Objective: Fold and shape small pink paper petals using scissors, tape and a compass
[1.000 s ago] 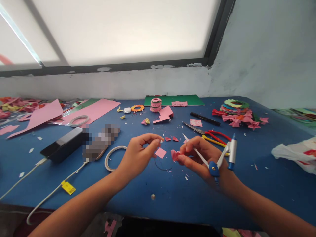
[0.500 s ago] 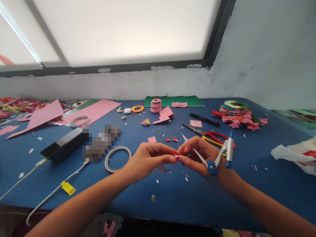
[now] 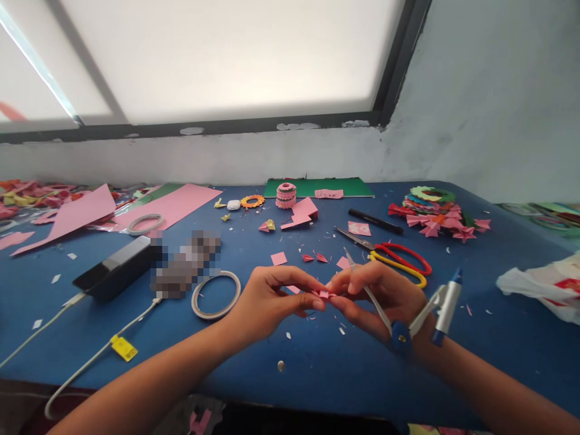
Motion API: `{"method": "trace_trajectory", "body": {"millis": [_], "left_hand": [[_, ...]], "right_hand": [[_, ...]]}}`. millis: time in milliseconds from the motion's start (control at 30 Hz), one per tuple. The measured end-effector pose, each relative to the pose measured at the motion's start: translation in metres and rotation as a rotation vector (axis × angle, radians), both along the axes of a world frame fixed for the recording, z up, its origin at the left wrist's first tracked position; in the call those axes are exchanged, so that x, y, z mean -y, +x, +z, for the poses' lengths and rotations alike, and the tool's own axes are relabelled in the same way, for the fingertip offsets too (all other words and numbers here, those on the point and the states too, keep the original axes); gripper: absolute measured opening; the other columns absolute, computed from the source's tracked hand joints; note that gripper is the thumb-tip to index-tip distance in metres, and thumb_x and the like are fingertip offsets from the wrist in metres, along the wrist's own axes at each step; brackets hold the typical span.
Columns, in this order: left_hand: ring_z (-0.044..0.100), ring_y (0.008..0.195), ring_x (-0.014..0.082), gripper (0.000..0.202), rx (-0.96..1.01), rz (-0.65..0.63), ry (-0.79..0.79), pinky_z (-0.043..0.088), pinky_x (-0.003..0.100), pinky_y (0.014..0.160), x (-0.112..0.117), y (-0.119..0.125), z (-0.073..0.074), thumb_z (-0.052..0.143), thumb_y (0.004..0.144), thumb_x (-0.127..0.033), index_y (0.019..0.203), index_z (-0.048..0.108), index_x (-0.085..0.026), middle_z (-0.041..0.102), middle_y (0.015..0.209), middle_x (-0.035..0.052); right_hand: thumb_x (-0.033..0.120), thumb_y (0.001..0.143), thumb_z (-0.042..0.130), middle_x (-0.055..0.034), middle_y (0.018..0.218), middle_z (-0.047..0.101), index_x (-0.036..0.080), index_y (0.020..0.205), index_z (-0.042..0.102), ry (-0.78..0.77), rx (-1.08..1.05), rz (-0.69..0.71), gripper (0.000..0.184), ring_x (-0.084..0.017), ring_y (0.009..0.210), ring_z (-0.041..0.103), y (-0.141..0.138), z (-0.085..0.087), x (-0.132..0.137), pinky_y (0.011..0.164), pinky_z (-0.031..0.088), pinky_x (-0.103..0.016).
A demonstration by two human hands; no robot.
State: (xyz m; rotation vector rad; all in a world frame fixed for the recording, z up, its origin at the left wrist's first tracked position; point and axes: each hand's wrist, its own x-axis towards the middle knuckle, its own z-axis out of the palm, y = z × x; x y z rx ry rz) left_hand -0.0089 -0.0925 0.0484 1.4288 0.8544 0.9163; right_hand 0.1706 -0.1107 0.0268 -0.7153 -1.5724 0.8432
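My left hand [image 3: 272,297] and my right hand [image 3: 372,294] meet over the blue table [image 3: 317,362], both pinching a small folded pink paper piece [image 3: 324,293] between their fingertips. My right hand also holds a drawing compass [image 3: 410,317] with a blue hinge; its pencil leg points up to the right and its needle leg runs up across the fingers. A small pink paper square [image 3: 278,258] lies on the table just beyond my left hand.
Red-and-yellow scissors [image 3: 394,257], a black marker [image 3: 376,220], tape rings [image 3: 216,295] [image 3: 145,223], a black box with cables [image 3: 113,272], pink sheets [image 3: 167,205], a green sheet [image 3: 319,186], folded paper piles [image 3: 435,211], a white plastic bag [image 3: 544,287].
My left hand let the pink square drop to the table and joined my right hand on the folded pink piece. Both hands moved slightly nearer; the compass tilted down to the right.
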Motion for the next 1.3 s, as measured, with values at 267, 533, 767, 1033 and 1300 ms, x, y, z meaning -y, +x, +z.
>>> {"method": "trace_trajectory", "body": {"millis": [267, 533, 767, 1033, 1300], "left_hand": [[0.065, 0.071, 0.0139, 0.003, -0.244, 0.015, 0.373, 0.053, 0.021, 0.060, 0.007, -0.003, 0.002, 0.070, 0.073, -0.016, 0.074, 0.070, -0.020, 0.071, 0.075, 0.0013], [0.066, 0.066, 0.0141, 0.006, -0.270, -0.030, 0.593, 0.056, 0.023, 0.060, 0.005, -0.003, -0.002, 0.067, 0.075, -0.010, 0.075, 0.070, -0.015, 0.070, 0.072, 0.0042], [0.068, 0.066, 0.0142, 0.005, -0.258, -0.044, 0.552, 0.056, 0.022, 0.059, 0.004, -0.003, -0.004, 0.067, 0.075, -0.011, 0.076, 0.071, -0.015, 0.072, 0.073, 0.0044], [0.067, 0.064, 0.0133, 0.006, -0.255, -0.042, 0.538, 0.056, 0.021, 0.059, 0.005, -0.003, -0.004, 0.069, 0.074, -0.010, 0.077, 0.072, -0.015, 0.072, 0.073, 0.0043], [0.066, 0.065, 0.0135, 0.007, -0.240, -0.059, 0.523, 0.054, 0.022, 0.062, 0.005, -0.003, -0.002, 0.069, 0.073, -0.008, 0.074, 0.071, -0.014, 0.071, 0.069, 0.0034]], "right_hand": [[0.017, 0.076, 0.068, 0.0010, 0.088, 0.067, 0.023, 0.079, 0.050, -0.163, 0.047, 0.114, 0.019, -0.012, 0.075, 0.067, 0.007, 0.003, -0.001, 0.068, 0.058, -0.027], [0.016, 0.077, 0.066, 0.0006, 0.087, 0.067, 0.022, 0.080, 0.049, -0.197, 0.068, 0.177, 0.018, -0.011, 0.073, 0.067, 0.007, 0.001, -0.001, 0.070, 0.058, -0.027], [0.013, 0.074, 0.065, 0.0019, 0.080, 0.067, 0.023, 0.078, 0.049, -0.125, 0.091, 0.135, 0.020, -0.011, 0.068, 0.066, 0.004, -0.003, -0.002, 0.065, 0.058, -0.025], [0.014, 0.074, 0.064, 0.0025, 0.076, 0.066, 0.023, 0.078, 0.049, -0.127, 0.037, 0.069, 0.018, -0.009, 0.063, 0.064, -0.003, -0.003, 0.005, 0.061, 0.057, -0.022], [0.010, 0.072, 0.061, 0.0034, 0.076, 0.064, 0.024, 0.078, 0.049, -0.091, 0.079, 0.044, 0.019, -0.008, 0.062, 0.063, -0.003, -0.007, 0.004, 0.061, 0.056, -0.020]]}}
